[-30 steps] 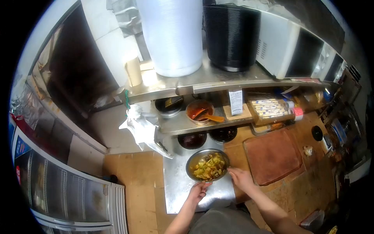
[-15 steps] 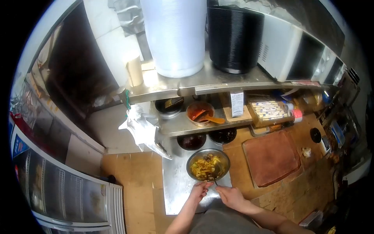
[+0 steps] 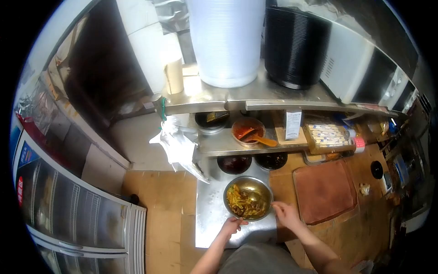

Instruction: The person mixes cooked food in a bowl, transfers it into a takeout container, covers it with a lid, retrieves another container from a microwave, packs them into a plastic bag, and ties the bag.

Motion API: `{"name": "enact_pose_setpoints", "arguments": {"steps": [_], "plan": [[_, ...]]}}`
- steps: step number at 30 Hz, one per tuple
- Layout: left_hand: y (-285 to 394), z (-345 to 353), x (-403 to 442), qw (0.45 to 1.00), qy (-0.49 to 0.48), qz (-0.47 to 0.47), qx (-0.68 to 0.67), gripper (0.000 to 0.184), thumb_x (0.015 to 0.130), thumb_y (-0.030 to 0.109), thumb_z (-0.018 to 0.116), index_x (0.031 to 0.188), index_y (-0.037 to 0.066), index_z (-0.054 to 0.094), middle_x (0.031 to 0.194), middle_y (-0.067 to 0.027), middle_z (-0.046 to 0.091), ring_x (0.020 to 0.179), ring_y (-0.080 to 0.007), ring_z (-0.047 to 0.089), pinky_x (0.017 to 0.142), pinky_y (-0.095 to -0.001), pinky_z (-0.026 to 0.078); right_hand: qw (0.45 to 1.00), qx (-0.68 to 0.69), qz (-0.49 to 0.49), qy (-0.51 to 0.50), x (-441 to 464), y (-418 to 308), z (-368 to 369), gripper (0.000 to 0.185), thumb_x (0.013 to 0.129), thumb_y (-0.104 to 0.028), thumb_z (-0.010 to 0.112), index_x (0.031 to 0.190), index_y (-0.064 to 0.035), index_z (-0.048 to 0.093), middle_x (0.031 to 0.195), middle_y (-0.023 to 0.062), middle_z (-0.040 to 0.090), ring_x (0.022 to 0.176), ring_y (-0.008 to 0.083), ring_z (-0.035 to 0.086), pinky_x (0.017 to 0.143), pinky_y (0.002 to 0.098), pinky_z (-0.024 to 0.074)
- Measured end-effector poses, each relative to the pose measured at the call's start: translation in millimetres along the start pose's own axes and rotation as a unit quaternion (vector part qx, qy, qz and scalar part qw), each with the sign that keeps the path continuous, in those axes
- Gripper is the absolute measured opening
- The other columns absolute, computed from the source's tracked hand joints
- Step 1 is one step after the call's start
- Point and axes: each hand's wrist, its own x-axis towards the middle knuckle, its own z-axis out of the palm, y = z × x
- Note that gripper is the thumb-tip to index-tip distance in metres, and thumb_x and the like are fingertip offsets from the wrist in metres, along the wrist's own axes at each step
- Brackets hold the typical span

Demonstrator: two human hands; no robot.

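A round metal mixing bowl [image 3: 226,206] holds chopped yellow-green and brown food [image 3: 242,203], heaped toward its left and lower side. My left hand [image 3: 233,225] pinches the bowl's near rim, fingers closed. At the right rim, my right hand [image 3: 286,214] is closed round the thin handle of what looks like a metal spoon; its far end is hard to make out in the food. The bowl is on a shiny metal worktop [image 3: 210,223]. Just behind it stand two dark bowls of sauce, one on the left [image 3: 234,164] and one on the right [image 3: 271,160].
A reddish-brown board [image 3: 325,192] lies to the right. On the low shelf are a bowl of red sauce [image 3: 242,132] with an orange-handled utensil [image 3: 265,141] and a box of wrapped sticks [image 3: 327,136]. A white bag [image 3: 173,144] hangs at left; a glass-door fridge [image 3: 77,210] stands beyond.
My right hand has moved from the bowl's near side to its right rim. The food now lies toward the left, baring the bowl's upper right inside. The camera view has shifted slightly.
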Motion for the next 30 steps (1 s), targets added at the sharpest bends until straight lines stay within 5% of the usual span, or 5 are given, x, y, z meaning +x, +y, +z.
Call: {"name": "enact_pose_setpoints", "arguments": {"steps": [13,17,22,25,30], "plan": [[1,-16,-7,0.984,0.054,0.035,0.166,0.029,0.102,0.024,0.056,0.104,-0.001,0.071,0.098,-0.0042,0.077,0.061,-0.0111,0.054,0.060,-0.0272,0.048,0.996,-0.006,-0.061,0.069,43,-5,21,0.020,0.096,-0.015,0.062,0.109,-0.0060,0.075,0.089,0.0173,0.073,0.076,0.0306,0.072,0.071,0.0377,0.0561],[14,-23,-8,0.984,0.050,0.026,0.166,0.030,0.102,0.025,0.055,0.103,0.000,0.073,0.097,-0.0044,0.077,0.063,-0.0116,0.056,0.063,-0.0286,0.049,0.976,-0.036,-0.184,-0.107,36,-17,32,0.021,0.095,-0.015,0.063,0.111,-0.0065,0.074,0.094,0.0178,0.073,0.078,0.0308,0.073,0.071,0.0373,0.0568],[27,-18,-15,0.940,0.094,0.129,0.301,0.030,0.101,0.027,0.056,0.099,0.004,0.076,0.091,-0.0046,0.077,0.068,-0.0102,0.056,0.067,-0.0281,0.049,0.993,-0.064,-0.060,-0.076,41,-16,13,0.025,0.097,-0.020,0.059,0.117,-0.0105,0.071,0.107,0.0133,0.073,0.088,0.0313,0.073,0.080,0.0417,0.0582],[42,-19,-11,0.974,0.057,0.091,0.198,0.030,0.101,0.025,0.057,0.099,0.002,0.074,0.091,-0.0051,0.076,0.068,-0.0100,0.054,0.068,-0.0267,0.048,0.967,-0.094,-0.207,-0.110,31,-32,27,0.023,0.094,-0.018,0.063,0.113,-0.0106,0.074,0.102,0.0122,0.075,0.083,0.0315,0.073,0.075,0.0394,0.0587],[39,-18,-11,0.997,0.034,0.053,0.043,0.028,0.103,0.022,0.054,0.106,-0.002,0.068,0.098,-0.0071,0.076,0.062,-0.0081,0.046,0.054,-0.0228,0.042,0.989,-0.022,-0.076,-0.127,14,-34,-32,0.025,0.100,-0.021,0.055,0.114,-0.0091,0.073,0.116,0.0119,0.072,0.094,0.0307,0.073,0.085,0.0401,0.0593]]}}
